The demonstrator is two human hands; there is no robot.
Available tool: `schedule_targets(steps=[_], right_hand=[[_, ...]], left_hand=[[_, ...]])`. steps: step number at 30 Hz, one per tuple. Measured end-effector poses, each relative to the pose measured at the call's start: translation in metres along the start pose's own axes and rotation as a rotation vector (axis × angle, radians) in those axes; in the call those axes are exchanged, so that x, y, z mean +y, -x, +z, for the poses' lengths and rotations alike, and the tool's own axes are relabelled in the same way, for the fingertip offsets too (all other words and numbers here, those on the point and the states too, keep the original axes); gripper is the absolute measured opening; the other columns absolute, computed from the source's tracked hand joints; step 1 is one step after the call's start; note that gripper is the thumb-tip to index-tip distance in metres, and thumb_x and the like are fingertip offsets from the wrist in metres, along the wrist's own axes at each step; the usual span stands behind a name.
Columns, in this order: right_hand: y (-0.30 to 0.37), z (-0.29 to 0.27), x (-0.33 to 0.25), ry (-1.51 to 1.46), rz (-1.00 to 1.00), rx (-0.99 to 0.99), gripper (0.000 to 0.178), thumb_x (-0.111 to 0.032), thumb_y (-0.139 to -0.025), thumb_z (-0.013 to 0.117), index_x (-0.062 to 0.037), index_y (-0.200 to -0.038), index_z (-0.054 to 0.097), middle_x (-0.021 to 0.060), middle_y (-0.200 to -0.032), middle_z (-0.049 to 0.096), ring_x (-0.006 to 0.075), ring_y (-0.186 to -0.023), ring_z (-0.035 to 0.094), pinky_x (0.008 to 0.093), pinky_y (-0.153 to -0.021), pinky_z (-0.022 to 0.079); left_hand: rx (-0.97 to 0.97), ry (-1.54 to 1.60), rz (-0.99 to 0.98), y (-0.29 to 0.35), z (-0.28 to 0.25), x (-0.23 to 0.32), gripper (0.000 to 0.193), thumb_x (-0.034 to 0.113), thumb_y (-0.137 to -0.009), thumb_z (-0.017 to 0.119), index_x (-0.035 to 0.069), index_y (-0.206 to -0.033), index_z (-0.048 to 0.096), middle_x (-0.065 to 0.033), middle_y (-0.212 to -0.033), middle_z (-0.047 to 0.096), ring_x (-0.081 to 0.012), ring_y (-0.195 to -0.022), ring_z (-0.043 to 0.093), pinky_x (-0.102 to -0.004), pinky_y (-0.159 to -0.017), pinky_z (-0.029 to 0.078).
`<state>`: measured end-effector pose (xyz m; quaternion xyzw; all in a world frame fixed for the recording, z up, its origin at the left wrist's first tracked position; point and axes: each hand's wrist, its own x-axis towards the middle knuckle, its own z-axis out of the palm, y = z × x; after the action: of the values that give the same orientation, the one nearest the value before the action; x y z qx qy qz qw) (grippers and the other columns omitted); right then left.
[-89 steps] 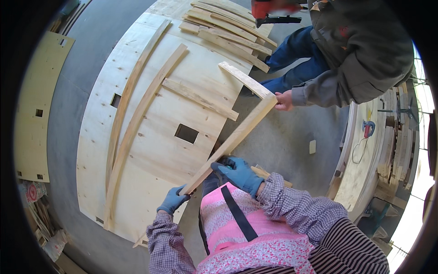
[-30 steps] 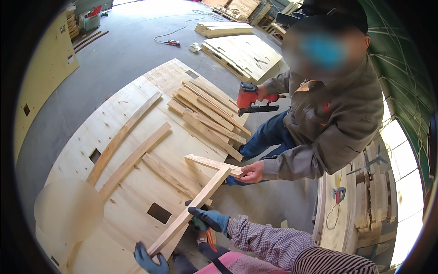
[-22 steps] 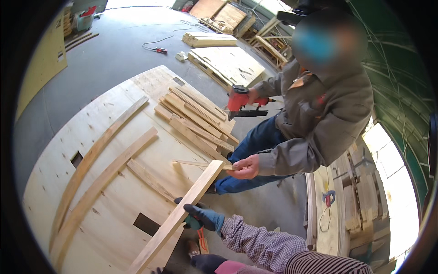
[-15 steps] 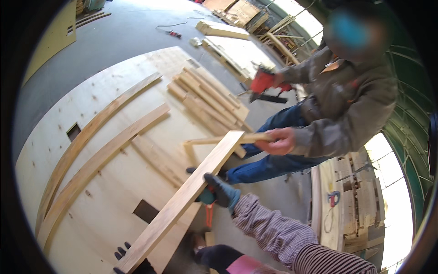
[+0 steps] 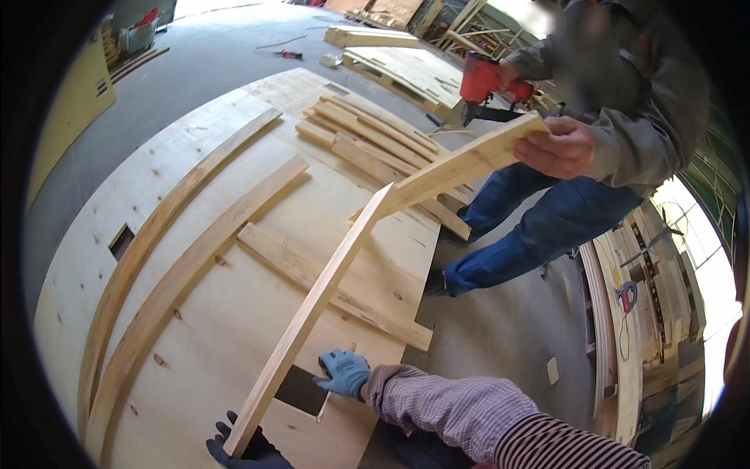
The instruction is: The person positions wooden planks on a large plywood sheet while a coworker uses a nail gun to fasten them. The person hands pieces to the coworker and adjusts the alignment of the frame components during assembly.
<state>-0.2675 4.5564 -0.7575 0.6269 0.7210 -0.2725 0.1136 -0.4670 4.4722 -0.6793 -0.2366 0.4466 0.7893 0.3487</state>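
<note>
A long wooden board (image 5: 312, 303) slants up from the lower left over a plywood sheet (image 5: 211, 313). My left hand (image 5: 250, 452), in a dark glove, grips its near end from below. In a light blue glove, my right hand (image 5: 345, 374) rests with fingers apart on the plywood beside a rectangular cutout (image 5: 301, 391), clear of the board. The board's far end meets another plank (image 5: 461, 162). A co-worker's hand (image 5: 556, 147) holds that plank, while their other hand has a red nail gun (image 5: 483, 80).
Two curved timbers (image 5: 176, 305) lie left on the plywood, near a loose plank (image 5: 336, 293) and a stack of boards (image 5: 375, 137). The co-worker's legs (image 5: 531, 227) stand beyond the right edge. Pallets (image 5: 660, 289) stand far right; a red tool (image 5: 289, 55) lies on the floor.
My right hand has let go of the long board and moved down to the plywood by the cutout. The co-worker's plank and nail gun have risen and shifted right.
</note>
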Motion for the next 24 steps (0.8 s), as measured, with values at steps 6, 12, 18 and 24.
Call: schedule_targets(steps=[6, 12, 18, 24], right_hand=[[0.000, 0.014, 0.004, 0.357, -0.222, 0.003, 0.055, -0.046, -0.077, 0.060, -0.0146, -0.119, 0.045, 0.0108, -0.109, 0.051, 0.0293, -0.097, 0.052, 0.0456, -0.071, 0.047], [-0.014, -0.009, -0.011, 0.308, -0.042, -0.217, 0.061, -0.040, -0.074, 0.064, -0.0148, -0.125, 0.041, 0.0133, -0.116, 0.049, 0.0326, -0.106, 0.050, 0.0490, -0.082, 0.046], [-0.021, -0.009, -0.024, 0.273, -0.020, -0.263, 0.067, -0.040, -0.073, 0.066, -0.0159, -0.129, 0.038, 0.0151, -0.123, 0.046, 0.0367, -0.108, 0.049, 0.0496, -0.089, 0.043], [-0.026, 0.002, -0.015, 0.261, -0.038, -0.222, 0.065, -0.036, -0.070, 0.068, -0.0144, -0.126, 0.041, 0.0172, -0.121, 0.047, 0.0380, -0.109, 0.049, 0.0482, -0.090, 0.043]], left_hand=[[0.001, 0.094, -0.047, -0.037, -0.013, -0.028, 0.065, 0.052, -0.071, 0.064, 0.009, -0.118, 0.048, -0.0124, -0.104, 0.057, -0.0352, -0.101, 0.054, -0.0493, -0.087, 0.047], [-0.039, 0.149, -0.325, -0.042, -0.006, -0.016, 0.050, 0.041, -0.076, 0.058, 0.009, -0.112, 0.051, -0.0180, -0.108, 0.057, -0.0331, -0.094, 0.057, -0.0468, -0.083, 0.048], [-0.054, 0.168, -0.375, -0.058, -0.015, -0.011, 0.046, 0.040, -0.076, 0.058, 0.009, -0.110, 0.054, -0.0178, -0.105, 0.059, -0.0331, -0.094, 0.057, -0.0451, -0.085, 0.047], [-0.186, 0.220, -0.503, -0.059, -0.040, -0.001, 0.030, 0.018, -0.078, 0.060, 0.000, -0.102, 0.061, -0.0177, -0.092, 0.062, -0.0276, -0.081, 0.062, -0.0360, -0.074, 0.054]])
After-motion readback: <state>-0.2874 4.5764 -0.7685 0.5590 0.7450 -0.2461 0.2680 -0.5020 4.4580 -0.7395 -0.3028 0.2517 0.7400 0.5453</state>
